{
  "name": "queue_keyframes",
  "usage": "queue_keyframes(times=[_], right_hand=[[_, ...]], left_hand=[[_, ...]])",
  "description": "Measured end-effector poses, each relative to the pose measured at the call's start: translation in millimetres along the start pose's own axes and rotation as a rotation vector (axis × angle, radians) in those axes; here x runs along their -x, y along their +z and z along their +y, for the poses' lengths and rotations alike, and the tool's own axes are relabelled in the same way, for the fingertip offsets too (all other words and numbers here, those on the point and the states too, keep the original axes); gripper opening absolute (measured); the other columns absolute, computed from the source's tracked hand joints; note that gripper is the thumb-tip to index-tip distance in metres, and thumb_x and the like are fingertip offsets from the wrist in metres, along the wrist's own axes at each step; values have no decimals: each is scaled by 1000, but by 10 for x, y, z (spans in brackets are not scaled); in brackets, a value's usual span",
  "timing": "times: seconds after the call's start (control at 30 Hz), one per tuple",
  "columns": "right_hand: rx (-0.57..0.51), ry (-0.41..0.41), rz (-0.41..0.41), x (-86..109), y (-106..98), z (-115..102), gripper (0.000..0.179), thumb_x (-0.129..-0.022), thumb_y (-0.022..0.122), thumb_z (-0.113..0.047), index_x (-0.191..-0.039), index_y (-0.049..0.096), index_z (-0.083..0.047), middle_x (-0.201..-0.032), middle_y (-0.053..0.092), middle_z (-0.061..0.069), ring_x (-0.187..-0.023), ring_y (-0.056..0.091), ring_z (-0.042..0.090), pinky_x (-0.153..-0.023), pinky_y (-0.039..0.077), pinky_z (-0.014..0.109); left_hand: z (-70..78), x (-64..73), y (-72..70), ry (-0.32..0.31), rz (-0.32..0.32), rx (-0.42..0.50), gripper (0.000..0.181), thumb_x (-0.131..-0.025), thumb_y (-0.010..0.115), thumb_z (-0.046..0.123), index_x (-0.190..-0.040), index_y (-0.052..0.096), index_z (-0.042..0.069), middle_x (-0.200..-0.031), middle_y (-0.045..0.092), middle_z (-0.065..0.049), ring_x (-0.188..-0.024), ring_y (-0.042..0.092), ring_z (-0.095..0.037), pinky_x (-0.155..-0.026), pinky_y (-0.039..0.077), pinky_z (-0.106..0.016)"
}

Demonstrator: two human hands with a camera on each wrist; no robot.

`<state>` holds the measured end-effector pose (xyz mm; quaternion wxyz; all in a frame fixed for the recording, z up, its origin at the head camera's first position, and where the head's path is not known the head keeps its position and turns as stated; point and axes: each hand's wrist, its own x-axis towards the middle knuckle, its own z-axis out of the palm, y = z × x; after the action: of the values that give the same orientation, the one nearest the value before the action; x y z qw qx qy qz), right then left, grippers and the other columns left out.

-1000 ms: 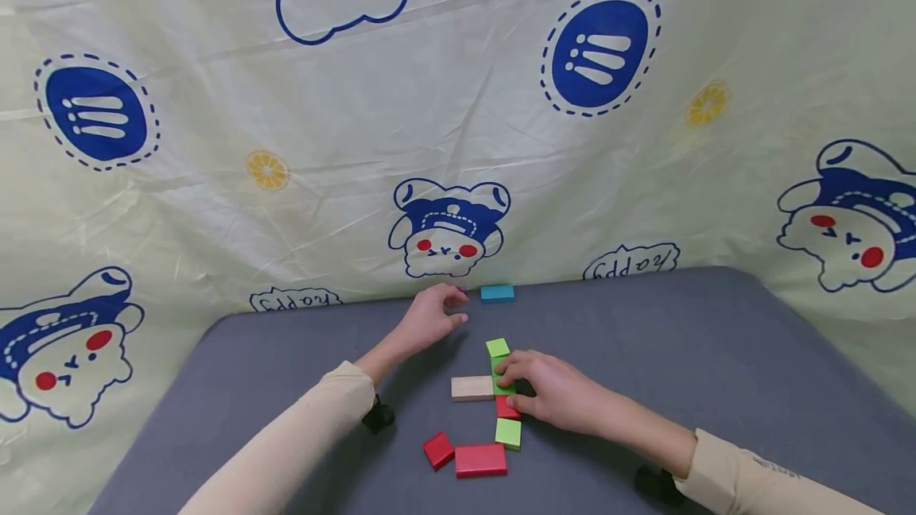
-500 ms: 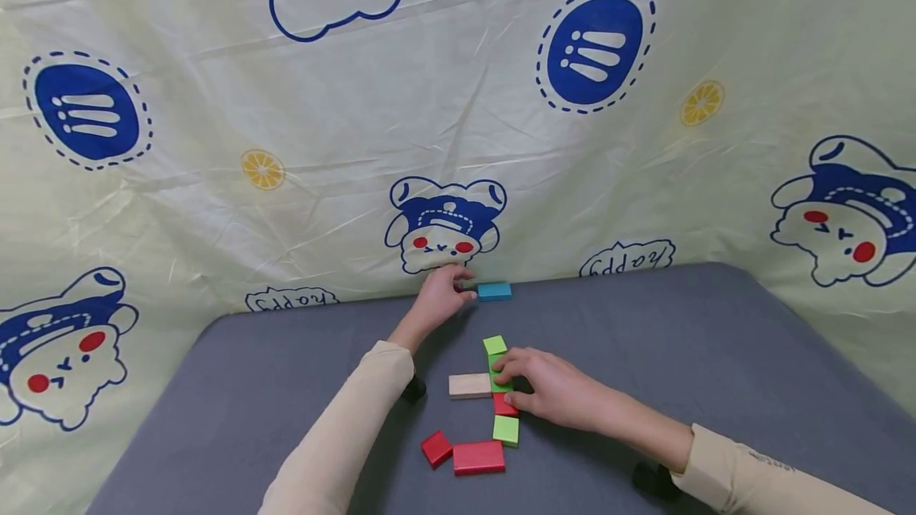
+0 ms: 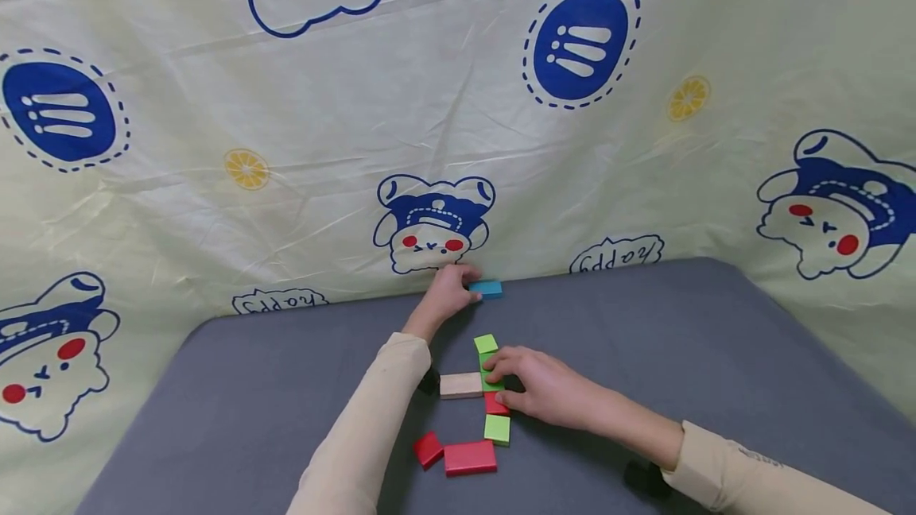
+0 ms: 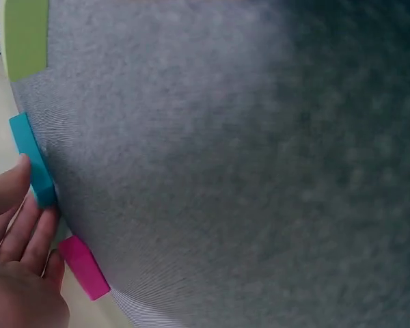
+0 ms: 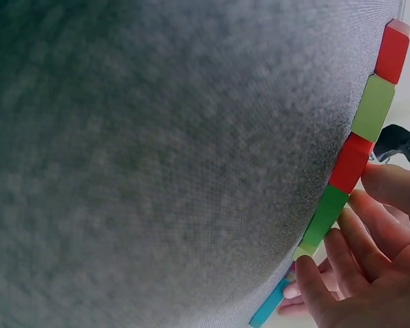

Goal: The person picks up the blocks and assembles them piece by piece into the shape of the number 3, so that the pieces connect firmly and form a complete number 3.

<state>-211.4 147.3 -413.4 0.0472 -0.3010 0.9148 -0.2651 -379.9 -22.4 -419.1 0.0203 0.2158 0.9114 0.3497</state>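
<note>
At the table's far edge my left hand pinches the left end of a blue block. In the left wrist view the thumb lies on the blue block's near face, fingers behind it. A pink block lies beside the little finger; the hand hides it in the head view. My right hand rests along a column of blocks, fingertips on a green block and thumb at a small red block. Lime blocks sit at either end, one far and one near.
A pale wooden block extends left from the green block. Nearer me lie a long red block and a tilted red block touching its left end. Behind the grey table hangs a printed curtain.
My left hand has moved right and slightly away from me, from left of the blue block onto its end. The right hand stays on the column. The head view has shifted slightly.
</note>
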Motion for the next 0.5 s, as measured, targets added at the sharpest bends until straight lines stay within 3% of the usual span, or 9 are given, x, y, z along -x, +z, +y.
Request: queue_keyframes(times=[0.17, 0.5], right_hand=[[5, 11, -8, -13, -2, -6, 21, -88, 74, -15, -109, 74, -12, -125, 59, -2, -119, 54, 23, -97, 45, 48], [-1, 30, -18, -23, -11, -16, 22, -89, 74, -15, -110, 74, -12, -126, 59, -2, -120, 53, 22, -98, 44, 48]], left_hand=[[-62, 2, 8, 10, 3, -2, 32, -87, 74, 3, -118, 69, 1, -113, 69, -11, -102, 62, -24, -95, 46, -37], [-134, 62, -60, 59, 59, 149, 29, -88, 73, 6, -116, 70, 3, -114, 68, -8, -101, 61, -25, -92, 48, -37]])
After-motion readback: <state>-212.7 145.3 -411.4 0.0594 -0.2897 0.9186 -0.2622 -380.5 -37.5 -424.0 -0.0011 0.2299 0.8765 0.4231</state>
